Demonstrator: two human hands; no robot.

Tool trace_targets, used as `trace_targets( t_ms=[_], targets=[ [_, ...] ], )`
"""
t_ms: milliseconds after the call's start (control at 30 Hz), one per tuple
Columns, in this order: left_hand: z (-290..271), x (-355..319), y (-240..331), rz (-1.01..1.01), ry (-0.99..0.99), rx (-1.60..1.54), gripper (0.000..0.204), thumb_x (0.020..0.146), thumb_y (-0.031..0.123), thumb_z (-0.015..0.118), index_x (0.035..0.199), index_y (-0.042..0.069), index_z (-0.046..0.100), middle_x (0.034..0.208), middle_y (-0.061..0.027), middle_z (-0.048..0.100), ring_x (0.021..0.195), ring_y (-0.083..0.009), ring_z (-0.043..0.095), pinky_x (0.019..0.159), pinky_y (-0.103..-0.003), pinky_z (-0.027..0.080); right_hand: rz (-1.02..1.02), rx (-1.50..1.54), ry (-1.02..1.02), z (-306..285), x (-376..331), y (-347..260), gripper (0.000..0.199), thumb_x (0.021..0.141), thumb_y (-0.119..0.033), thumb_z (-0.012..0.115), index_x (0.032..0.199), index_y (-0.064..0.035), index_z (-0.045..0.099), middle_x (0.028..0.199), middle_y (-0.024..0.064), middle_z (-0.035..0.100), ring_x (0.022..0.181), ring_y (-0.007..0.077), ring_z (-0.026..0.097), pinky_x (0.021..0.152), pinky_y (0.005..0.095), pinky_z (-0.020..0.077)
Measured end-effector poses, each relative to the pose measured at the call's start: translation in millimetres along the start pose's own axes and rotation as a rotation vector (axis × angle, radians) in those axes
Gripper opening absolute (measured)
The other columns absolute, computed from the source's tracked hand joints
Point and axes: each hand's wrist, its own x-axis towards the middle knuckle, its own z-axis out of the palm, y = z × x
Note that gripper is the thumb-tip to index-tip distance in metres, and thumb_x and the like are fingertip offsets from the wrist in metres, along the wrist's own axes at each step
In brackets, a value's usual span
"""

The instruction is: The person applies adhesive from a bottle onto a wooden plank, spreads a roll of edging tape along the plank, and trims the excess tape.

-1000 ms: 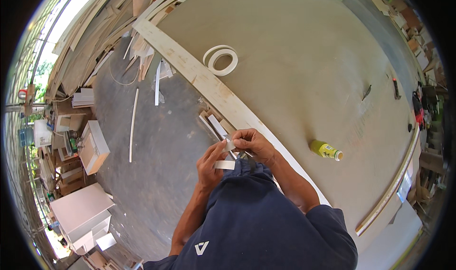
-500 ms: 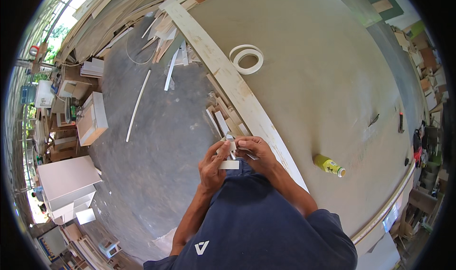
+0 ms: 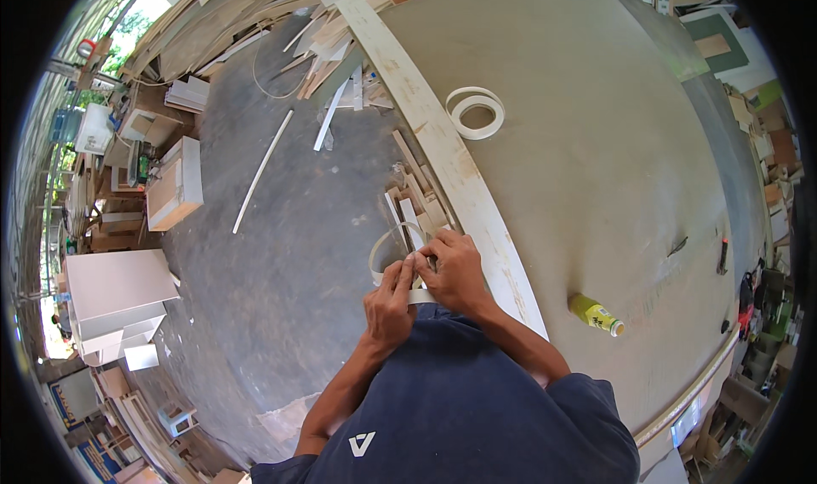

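Pale edge-banding strip [image 3: 385, 250], thin and flexible, curls in a loop just left of a person's two bare hands, which meet at the near edge of a large brown workbench board [image 3: 596, 161]. The left hand [image 3: 390, 304] pinches the strip's free end between thumb and fingers, while the right hand [image 3: 453, 271] closes over the same spot, its fingers curled tight against it. The strip sits touching both hands, its loop arching up and away over the grey concrete floor [image 3: 281, 297]. Judging by the grip, the work goes best if both hands keep the strip flat and untwisted, fingertips close together, letting the loop hang free. A white coil of banding [image 3: 475, 112] lies well apart on the board; a yellow bottle [image 3: 596, 315] lies near the right forearm.
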Motion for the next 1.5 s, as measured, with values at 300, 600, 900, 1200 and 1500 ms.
trace_targets(
  t_ms=[300, 600, 900, 1200, 1500],
  targets=[
    [-24.5, -27.4, -23.1, -0.675, 0.228, -0.573, 0.034, 0.087, -0.003, 0.068, 0.121, -0.006, 0.067, 0.099, -0.0139, 0.073, 0.083, -0.0118, 0.066, 0.071, -0.026, 0.054, -0.338, -0.077, 0.067, 55.5, -3.9, -34.9, 0.009, 0.078, -0.009, 0.072, 0.085, -0.0044, 0.067, 0.078, 0.0088, 0.056, 0.076, 0.0266, 0.057, 0.07, 0.0414, 0.0399],
    [-96.8, -78.2, -86.3, -0.899, 0.466, -0.792, 0.019, 0.091, 0.004, 0.072, 0.107, -0.005, 0.072, 0.09, -0.0052, 0.073, 0.082, -0.0075, 0.063, 0.073, -0.023, 0.052, -0.554, -0.024, 0.058, 158.7, -18.0, -97.3, 0.015, 0.08, -0.004, 0.071, 0.094, -0.0003, 0.069, 0.077, 0.0073, 0.055, 0.07, 0.0243, 0.054, 0.066, 0.0388, 0.0393],
    [-174.4, -181.8, -178.3, -0.858, 0.7, -0.64, 0.016, 0.092, 0.003, 0.07, 0.107, -0.002, 0.073, 0.086, 0.0005, 0.07, 0.071, -0.0029, 0.056, 0.06, -0.02, 0.044, -0.678, 0.099, -0.083, 288.7, -40.2, -182.6, 0.018, 0.079, 0.0, 0.071, 0.097, -0.0009, 0.069, 0.082, 0.0082, 0.059, 0.073, 0.0243, 0.058, 0.067, 0.0383, 0.0407],
    [-258.2, -273.0, -207.3, -1.126, 1.054, -0.917, 0.027, 0.094, 0.004, 0.065, 0.12, -0.003, 0.066, 0.095, -0.0123, 0.075, 0.05, -0.0002, 0.041, 0.043, -0.019, 0.03, -0.455, 0.031, -0.162, 375.2, -5.6, -194.8, 0.007, 0.086, -0.005, 0.069, 0.091, -0.0068, 0.073, 0.08, 0.0097, 0.06, 0.072, 0.0268, 0.058, 0.069, 0.0392, 0.0434],
    [-307.4, -327.6, -248.8, -1.125, 1.466, -0.984, 0.028, 0.093, 0.002, 0.066, 0.119, -0.005, 0.066, 0.094, -0.0116, 0.075, 0.049, -0.0015, 0.041, 0.042, -0.02, 0.031, -0.305, 0.168, -0.356, 472.3, 7.5, -235.2, 0.012, 0.092, -0.006, 0.065, 0.097, -0.0007, 0.074, 0.08, 0.0065, 0.057, 0.069, 0.0162, 0.054, 0.064, 0.0282, 0.0442]
  ],
)
